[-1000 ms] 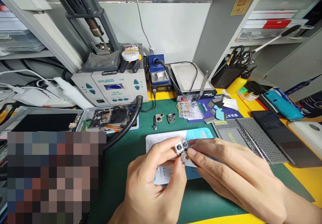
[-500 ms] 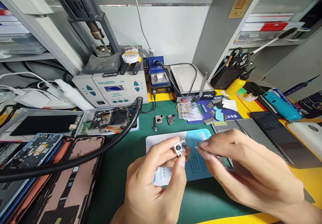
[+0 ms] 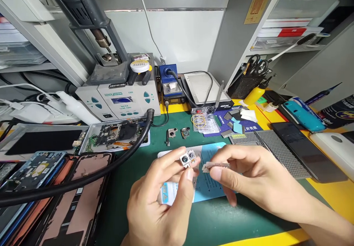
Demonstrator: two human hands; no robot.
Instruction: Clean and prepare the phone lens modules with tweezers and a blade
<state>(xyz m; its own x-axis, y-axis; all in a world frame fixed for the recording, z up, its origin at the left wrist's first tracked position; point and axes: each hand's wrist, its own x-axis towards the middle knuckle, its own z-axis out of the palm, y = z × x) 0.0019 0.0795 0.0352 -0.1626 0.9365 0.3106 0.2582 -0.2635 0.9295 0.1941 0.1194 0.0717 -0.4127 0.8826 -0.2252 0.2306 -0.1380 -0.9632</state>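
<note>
My left hand [image 3: 160, 201] pinches a small dual-lens camera module [image 3: 187, 158] between thumb and fingers, lenses facing me, above the green mat [image 3: 221, 220]. My right hand [image 3: 249, 179] pinches a thin flat metal piece [image 3: 211, 166] just right of the module, a small gap between them. Under both hands lies a white and blue card [image 3: 204, 183]. Two more small camera modules [image 3: 178, 132] rest on the mat farther back.
A hot-air rework station [image 3: 121, 98] with a black hose [image 3: 83, 179] stands at the back left. A metal tray of phone boards [image 3: 116, 133] and opened phones [image 3: 74, 201] lie left. Heating plate [image 3: 204, 89], grey stencil mats [image 3: 276, 146], a dark phone [image 3: 304, 150] lie right.
My right hand has pulled the thin metal piece away from the camera module to the right. The view has shifted, so everything sits slightly left and lower.
</note>
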